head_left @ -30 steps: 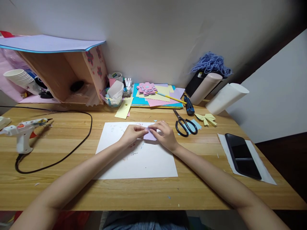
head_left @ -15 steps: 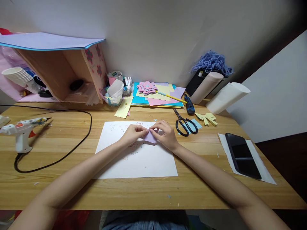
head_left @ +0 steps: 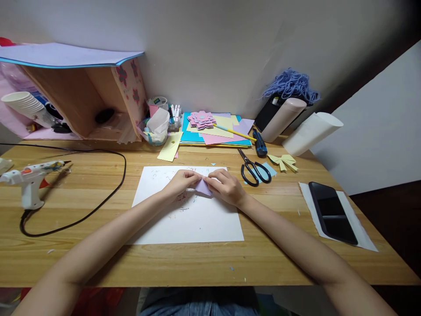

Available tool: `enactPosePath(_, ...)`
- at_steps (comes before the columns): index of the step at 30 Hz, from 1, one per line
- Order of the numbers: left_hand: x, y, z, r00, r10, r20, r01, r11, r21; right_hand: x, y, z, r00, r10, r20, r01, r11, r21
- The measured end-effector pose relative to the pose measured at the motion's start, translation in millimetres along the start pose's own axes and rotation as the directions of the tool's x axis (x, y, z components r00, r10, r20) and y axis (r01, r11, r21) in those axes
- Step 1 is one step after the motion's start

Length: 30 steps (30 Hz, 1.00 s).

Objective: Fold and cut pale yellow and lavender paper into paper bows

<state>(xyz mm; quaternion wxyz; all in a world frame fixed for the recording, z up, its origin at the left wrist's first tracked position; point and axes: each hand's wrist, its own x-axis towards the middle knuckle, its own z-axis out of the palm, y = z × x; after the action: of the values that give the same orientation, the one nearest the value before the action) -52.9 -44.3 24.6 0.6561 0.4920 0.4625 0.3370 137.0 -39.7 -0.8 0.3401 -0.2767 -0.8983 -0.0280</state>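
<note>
A small piece of purple paper [head_left: 203, 188] is pinched between both hands, above a marked white sheet [head_left: 210, 224]. My left hand [head_left: 182, 183] grips its upper left edge between thumb and fingers. On the other side, my right hand [head_left: 226, 187] is closed on its upper right edge, the fingertips almost meeting those of the left. The fingers cover the paper's top part; a pointed lower portion shows beneath them. Black-handled scissors [head_left: 252, 168] lie just right of the sheet, partly over a light blue paper scrap [head_left: 267, 170].
A white glue gun [head_left: 33, 184] with a looping black cord [head_left: 123, 175] stands at the left. Behind are coloured papers [head_left: 184, 139], a pink paper flower [head_left: 201, 120] and a box cutter [head_left: 260, 144]. A yellow paper bow [head_left: 283, 163] and a phone [head_left: 332, 213] lie on the right.
The purple paper has shifted slightly left and tilted within the fingers. My right fingers have curled in more; both hands keep their pinch on it.
</note>
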Motion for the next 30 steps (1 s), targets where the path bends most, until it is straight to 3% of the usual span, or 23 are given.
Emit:
enactPosePath(7,-1,1,-1.2,0.999,-0.006,-0.046,0.008,0.999,0.034,0,-1,-1,0.998,0.057,0.002,-0.057,0.99,0.128)
enactPosePath(10,-1,3,-0.2,0.999,0.017,-0.051,-0.013,0.997,0.076,2,-5,-2,0.975,0.222,-0.023,-0.205,0.934,0.292)
enactPosePath(12,-1,1,0.2,0.998,0.026,-0.063,-0.019,0.994,0.11,4,-7,-2,0.915,0.401,0.041,-0.37,0.795,0.482)
enactPosePath(14,0,-4,0.5,0.995,0.054,-0.081,-0.042,0.988,0.148,5,-6,-1,0.823,0.532,0.2,-0.518,0.559,0.648)
enactPosePath(16,0,-11,1.2,0.988,0.12,-0.1,-0.098,0.975,0.202,6,-4,1,0.743,0.564,0.359,-0.609,0.349,0.712)
enactPosePath(18,0,-18,2.7,0.973,0.197,-0.121,-0.159,0.95,0.268,6,-1,3,0.708,0.552,0.44,-0.649,0.262,0.714)
enactPosePath(24,-4,-25,6.4,0.941,0.307,-0.139,-0.242,0.903,0.355,6,6,4,0.673,0.536,0.509,-0.679,0.175,0.713)
enactPosePath(30,-5,-23,7.2,0.917,0.372,-0.142,-0.279,0.855,0.438,7,4,5,0.65,0.582,0.489,-0.682,0.163,0.713)
